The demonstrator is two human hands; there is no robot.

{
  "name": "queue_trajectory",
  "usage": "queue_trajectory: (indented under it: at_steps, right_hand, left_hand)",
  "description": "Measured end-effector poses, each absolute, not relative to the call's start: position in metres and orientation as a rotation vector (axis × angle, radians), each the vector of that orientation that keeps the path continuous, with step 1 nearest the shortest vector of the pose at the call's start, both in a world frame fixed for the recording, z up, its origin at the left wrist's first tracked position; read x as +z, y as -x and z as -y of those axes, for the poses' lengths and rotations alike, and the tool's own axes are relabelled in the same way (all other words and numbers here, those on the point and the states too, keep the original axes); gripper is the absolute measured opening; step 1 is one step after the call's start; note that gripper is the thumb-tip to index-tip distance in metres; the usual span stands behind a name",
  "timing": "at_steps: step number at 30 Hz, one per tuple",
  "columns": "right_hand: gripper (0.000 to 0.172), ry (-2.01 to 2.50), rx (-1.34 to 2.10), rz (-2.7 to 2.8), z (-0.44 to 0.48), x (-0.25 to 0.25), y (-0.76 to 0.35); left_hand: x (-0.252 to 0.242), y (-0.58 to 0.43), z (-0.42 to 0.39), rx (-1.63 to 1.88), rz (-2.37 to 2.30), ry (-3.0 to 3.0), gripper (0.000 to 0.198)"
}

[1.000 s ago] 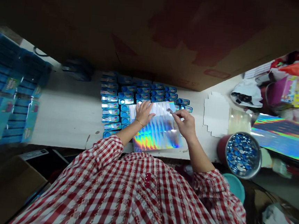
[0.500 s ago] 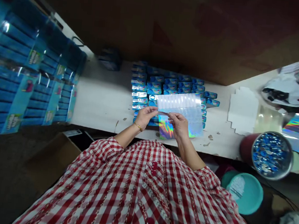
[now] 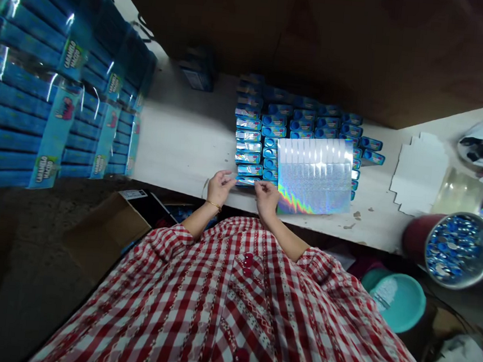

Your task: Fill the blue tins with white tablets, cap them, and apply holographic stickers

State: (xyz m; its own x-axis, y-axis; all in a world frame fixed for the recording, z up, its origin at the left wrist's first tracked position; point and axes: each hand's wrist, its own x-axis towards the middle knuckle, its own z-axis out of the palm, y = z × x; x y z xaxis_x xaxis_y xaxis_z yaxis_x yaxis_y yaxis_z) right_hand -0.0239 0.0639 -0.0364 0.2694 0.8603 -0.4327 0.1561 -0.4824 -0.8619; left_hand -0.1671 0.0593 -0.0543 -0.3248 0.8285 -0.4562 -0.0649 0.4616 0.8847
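My left hand [image 3: 219, 188], fingers apart, is at the left end of the nearest small blue box [image 3: 247, 181]. A thin shiny strip appears to lie along the top of that box. At its right end, my right hand [image 3: 267, 199] has thumb and fingertips pinched, seemingly on the strip's end. Just right of this hand lies a silvery rainbow sheet [image 3: 315, 182] with pale strips along its upper part, over part of the box rows. Small blue boxes [image 3: 249, 136] stand in rows behind both hands, several with shiny strips on top.
Stacked blue packs [image 3: 22, 122] fill the left side. A large brown cardboard surface [image 3: 321, 41] overhangs the white table [image 3: 177, 147]. At right are a white cut-out sheet [image 3: 418, 174], a metal tin [image 3: 457, 250] of blue and silver pieces, and a turquoise basin [image 3: 408, 305].
Both hands have moved off the sheet's left edge to the nearest box, lowering the thin strip onto it. My left fingers have opened. The view has shifted, moving the table items right.
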Motion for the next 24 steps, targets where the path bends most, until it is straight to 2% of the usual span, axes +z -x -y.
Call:
queue_trajectory:
  at_steps: [11, 14, 18, 21, 24]
  right_hand:
    - [0.022, 2.009, 1.026, 1.241, -0.066, -0.054, 0.032]
    - [0.026, 2.079, 0.927, 1.396, -0.067, -0.046, 0.025]
    - [0.036, 2.057, 0.787, 1.894, -0.059, -0.028, 0.012]
    - [0.043, 1.937, 0.755, 2.444, -0.053, -0.021, 0.008]
    - [0.05, 1.878, 0.76, 2.738, -0.052, -0.02, 0.006]
  left_hand:
    - [-0.081, 0.174, -0.066, 0.977, -1.676, -0.67, 0.035]
    - [-0.084, 0.178, -0.064, 0.96, -1.677, -0.715, 0.034]
    - [-0.077, 0.183, -0.051, 0.876, -1.757, -1.042, 0.029]
    - [-0.069, 0.18, -0.039, 0.709, -1.67, -1.385, 0.039]
    - [-0.062, 0.176, -0.036, 0.555, -1.637, -1.544, 0.048]
